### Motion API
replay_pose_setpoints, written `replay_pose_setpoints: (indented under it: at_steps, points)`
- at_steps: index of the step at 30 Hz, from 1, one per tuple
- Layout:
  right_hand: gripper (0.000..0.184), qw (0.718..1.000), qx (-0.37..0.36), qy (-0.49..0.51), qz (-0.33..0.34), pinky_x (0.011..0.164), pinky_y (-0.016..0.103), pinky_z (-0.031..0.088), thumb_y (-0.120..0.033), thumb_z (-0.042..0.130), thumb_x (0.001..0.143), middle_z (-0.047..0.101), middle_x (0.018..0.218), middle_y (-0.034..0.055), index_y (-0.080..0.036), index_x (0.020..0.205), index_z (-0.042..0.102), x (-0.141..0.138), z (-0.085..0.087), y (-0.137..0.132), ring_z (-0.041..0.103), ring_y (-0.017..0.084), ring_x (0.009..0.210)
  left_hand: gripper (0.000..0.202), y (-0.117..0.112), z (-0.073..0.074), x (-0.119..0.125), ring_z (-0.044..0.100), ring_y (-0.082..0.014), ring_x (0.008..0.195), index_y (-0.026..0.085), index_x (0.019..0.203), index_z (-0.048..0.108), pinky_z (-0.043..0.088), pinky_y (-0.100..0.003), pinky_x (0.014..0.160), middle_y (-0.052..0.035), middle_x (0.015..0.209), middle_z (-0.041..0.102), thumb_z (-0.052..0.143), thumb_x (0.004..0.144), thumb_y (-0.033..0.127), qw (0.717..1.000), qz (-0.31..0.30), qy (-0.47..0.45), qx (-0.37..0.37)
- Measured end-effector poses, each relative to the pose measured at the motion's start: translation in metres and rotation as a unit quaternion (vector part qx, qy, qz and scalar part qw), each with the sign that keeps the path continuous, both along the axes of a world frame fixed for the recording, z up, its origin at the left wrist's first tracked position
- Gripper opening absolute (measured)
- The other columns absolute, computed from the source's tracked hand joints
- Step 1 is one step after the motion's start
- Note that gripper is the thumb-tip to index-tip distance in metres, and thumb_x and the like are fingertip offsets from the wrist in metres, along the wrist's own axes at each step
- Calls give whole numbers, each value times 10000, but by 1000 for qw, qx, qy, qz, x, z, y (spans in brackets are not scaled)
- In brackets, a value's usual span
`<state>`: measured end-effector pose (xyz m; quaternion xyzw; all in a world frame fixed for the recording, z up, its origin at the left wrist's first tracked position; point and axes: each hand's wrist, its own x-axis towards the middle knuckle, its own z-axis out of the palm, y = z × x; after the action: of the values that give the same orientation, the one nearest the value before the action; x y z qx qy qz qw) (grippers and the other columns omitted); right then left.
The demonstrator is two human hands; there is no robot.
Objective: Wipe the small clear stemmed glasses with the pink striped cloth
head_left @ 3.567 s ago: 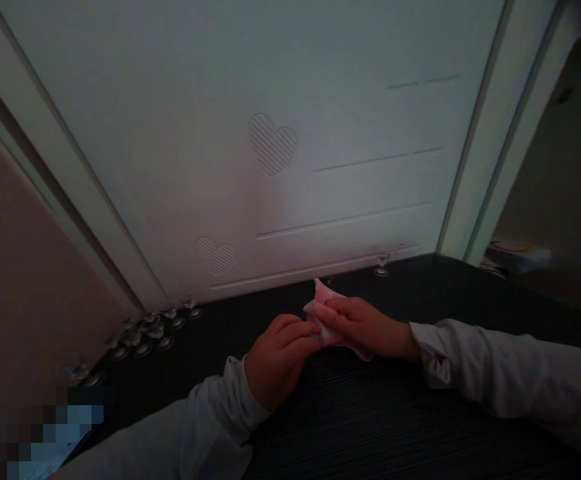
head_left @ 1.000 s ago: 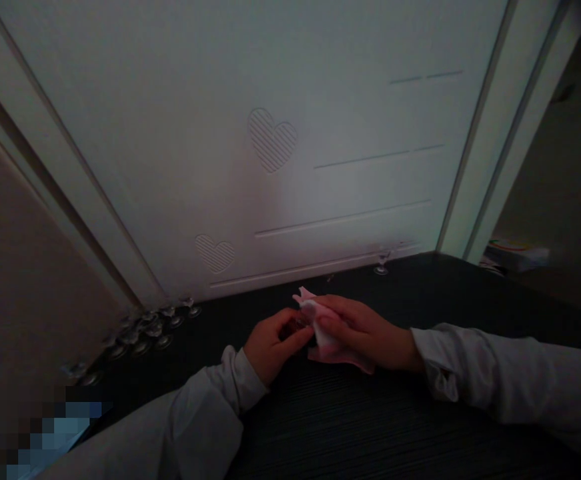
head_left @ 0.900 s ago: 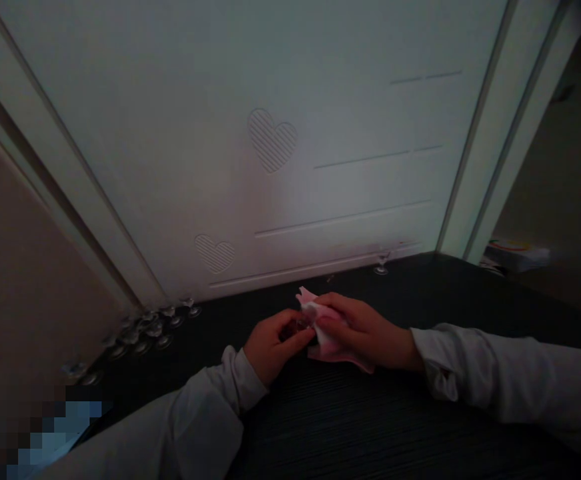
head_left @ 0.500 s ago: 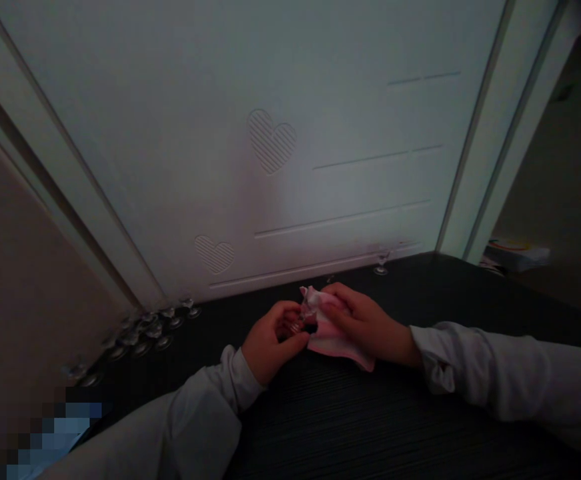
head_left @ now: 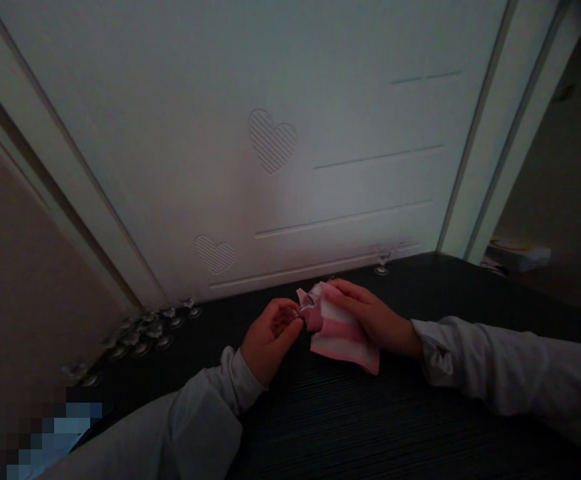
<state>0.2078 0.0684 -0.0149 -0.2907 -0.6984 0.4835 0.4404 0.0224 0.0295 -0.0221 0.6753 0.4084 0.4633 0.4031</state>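
Between my hands is a small clear stemmed glass (head_left: 306, 305), tilted on its side. My left hand (head_left: 272, 339) pinches it at its foot end with thumb and fingers. A pink and white striped cloth (head_left: 343, 333) is wrapped around the bowl end, and my right hand (head_left: 370, 313) grips that cloth from the right side. The cloth's lower edge hangs down over the dark tabletop (head_left: 310, 413). Part of the glass is hidden by the cloth and my fingers.
Several small stemmed glasses (head_left: 143, 333) stand at the table's left edge. One more glass (head_left: 382, 261) stands at the back right near the white panel (head_left: 350, 200) with engraved hearts. A stack of papers or boxes (head_left: 518, 255) lies beyond the right edge.
My right hand and the cloth have shifted slightly right, and the cloth is more spread out. The glass has turned, so its stem now points toward my left fingers.
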Motion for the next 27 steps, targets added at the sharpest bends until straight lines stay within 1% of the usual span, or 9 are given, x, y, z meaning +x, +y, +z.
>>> replay_pose_setpoints:
  at_steps: [3, 5, 7, 11, 14, 17, 21, 24, 27]
  points:
    - [302, 997, -63, 40, 30, 733, 307, 403, -391, 399, 822, 596, 778, 24, -154, 842, 586, -1, -4, 4, 531, 160, 735, 186, -1, -2, -1, 535, -139, 756, 178, 929, 450, 434, -271, 643, -28, 858, 543, 509, 762, 236, 1000, -1, -3, 4]
    - [368, 988, -121, 79, 55, 692, 322, 413, -420, 338, 834, 599, 707, 24, -151, 824, 589, -1, -8, 6, 537, 165, 671, 189, -1, -3, -1, 538, -140, 764, 182, 939, 447, 437, -267, 643, -28, 872, 537, 506, 765, 228, 1000, 3, 5, 16]
    - [332, 981, -151, 108, 63, 641, 308, 414, -385, 349, 829, 589, 673, 12, -159, 801, 590, -1, -11, 7, 525, 153, 620, 198, -1, -4, -2, 542, -143, 780, 185, 953, 447, 440, -272, 661, -28, 880, 529, 504, 767, 220, 999, 6, 21, 30]
    - [125, 979, -148, 127, 58, 550, 241, 379, -248, 485, 759, 560, 694, -18, -175, 760, 586, -1, -11, 6, 485, 110, 585, 219, -1, -6, -3, 550, -147, 789, 188, 980, 441, 442, -288, 697, -24, 861, 520, 500, 769, 205, 997, 12, 47, 52]
    - [67, 976, -160, 134, 66, 498, 215, 342, -218, 538, 722, 519, 651, -34, -172, 757, 572, -2, -8, 4, 452, 88, 535, 217, -3, -5, -2, 551, -147, 779, 189, 987, 443, 449, -302, 709, -28, 862, 526, 490, 776, 199, 995, 16, 75, 68]
    - [89, 977, -159, 118, 75, 508, 216, 343, -230, 556, 721, 531, 677, -25, -164, 779, 572, -2, -5, 2, 463, 88, 556, 207, -6, -3, -1, 547, -155, 797, 186, 985, 452, 453, -314, 725, -43, 897, 530, 482, 780, 199, 987, 26, 121, 104]
    - [140, 985, -138, 72, 79, 553, 226, 362, -266, 555, 742, 562, 752, -1, -154, 821, 582, -2, -2, 0, 484, 97, 618, 201, -8, -1, 0, 544, -153, 792, 181, 981, 456, 455, -315, 735, -49, 915, 529, 474, 781, 178, 975, 38, 163, 147]
    - [153, 988, -124, 56, 78, 554, 224, 363, -287, 551, 752, 554, 741, -5, -154, 821, 578, -1, -1, -1, 476, 92, 616, 190, -8, 0, 0, 538, -145, 787, 177, 971, 461, 455, -300, 734, -41, 893, 526, 468, 783, 152, 969, 36, 180, 168]
    - [158, 989, -112, 48, 82, 542, 218, 363, -311, 547, 756, 531, 712, -15, -159, 798, 560, -1, -2, -1, 466, 87, 603, 199, -8, 1, -1, 526, -142, 787, 180, 972, 471, 450, -290, 727, -41, 911, 529, 467, 781, 125, 958, 36, 205, 199]
